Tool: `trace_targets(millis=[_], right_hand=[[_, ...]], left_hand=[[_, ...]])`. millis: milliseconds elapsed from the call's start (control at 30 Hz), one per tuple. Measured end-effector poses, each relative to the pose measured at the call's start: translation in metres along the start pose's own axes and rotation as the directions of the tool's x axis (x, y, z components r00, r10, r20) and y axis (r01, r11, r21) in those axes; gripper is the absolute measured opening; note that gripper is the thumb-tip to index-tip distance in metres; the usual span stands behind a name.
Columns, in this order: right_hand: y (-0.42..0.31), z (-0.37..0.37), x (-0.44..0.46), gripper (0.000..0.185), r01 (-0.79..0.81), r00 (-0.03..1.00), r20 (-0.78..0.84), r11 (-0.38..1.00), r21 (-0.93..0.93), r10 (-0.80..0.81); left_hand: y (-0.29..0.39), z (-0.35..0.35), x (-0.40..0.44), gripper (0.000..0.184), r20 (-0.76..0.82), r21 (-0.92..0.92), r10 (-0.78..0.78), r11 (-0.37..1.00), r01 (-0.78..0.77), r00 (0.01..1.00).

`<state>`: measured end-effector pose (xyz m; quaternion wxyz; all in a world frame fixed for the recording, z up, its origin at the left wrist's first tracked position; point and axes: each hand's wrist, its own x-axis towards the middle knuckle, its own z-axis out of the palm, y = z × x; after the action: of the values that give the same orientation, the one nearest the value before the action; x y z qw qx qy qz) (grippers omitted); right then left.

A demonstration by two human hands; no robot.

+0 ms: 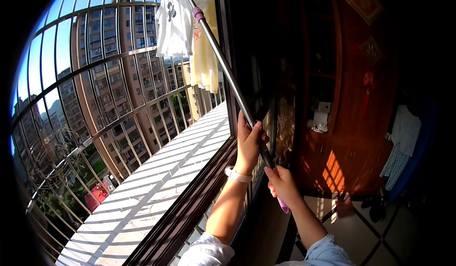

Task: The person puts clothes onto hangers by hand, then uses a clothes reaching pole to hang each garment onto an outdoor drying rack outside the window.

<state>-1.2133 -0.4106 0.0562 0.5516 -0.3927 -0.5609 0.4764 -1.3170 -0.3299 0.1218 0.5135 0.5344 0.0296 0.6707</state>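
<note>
A long metal clothes pole (223,59) with a purple collar and a purple end cap slants from the lower middle up through the window opening. My left hand (249,140), a pale band on its wrist, is closed around the shaft. Lower down, my right hand (283,184) grips the dark section just above the purple end. Near the top of the pole hang a white T-shirt (174,26) with a dark print and a pale yellow garment (205,59). The pole's upper tip lies at the frame's top edge, so whether it touches the clothes cannot be made out.
Metal security bars (95,76) enclose the outside of the window, above a sunlit white ledge (156,185). The dark window frame (190,209) runs below my left arm. Indoors, at right, stand a wooden cabinet (351,156), hanging clothes (405,128) and shoes (376,209) on the tiled floor.
</note>
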Motion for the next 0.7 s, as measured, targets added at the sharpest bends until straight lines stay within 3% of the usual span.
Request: trace_targets(millis=[100, 567, 700], right_hand=[[0.011, 0.001, 0.001, 0.033, -0.007, 1.000, -0.011, 1.000, -0.005, 0.007], [0.035, 0.013, 0.005, 0.035, -0.012, 1.000, 0.003, 1.000, 0.029, 0.012], [0.033, 0.017, 0.010, 0.036, 0.010, 1.000, 0.013, 1.000, 0.023, -0.010]], left_hand=[[0.000, 0.001, -0.005, 0.035, -0.067, 0.036, 0.005, 0.999, -0.003, 0.998], [0.001, -0.015, -0.011, 0.043, -0.086, 0.101, -0.029, 0.994, 0.038, 0.996], [0.002, -0.018, -0.007, 0.045, -0.091, 0.045, -0.046, 0.998, 0.051, 0.995]])
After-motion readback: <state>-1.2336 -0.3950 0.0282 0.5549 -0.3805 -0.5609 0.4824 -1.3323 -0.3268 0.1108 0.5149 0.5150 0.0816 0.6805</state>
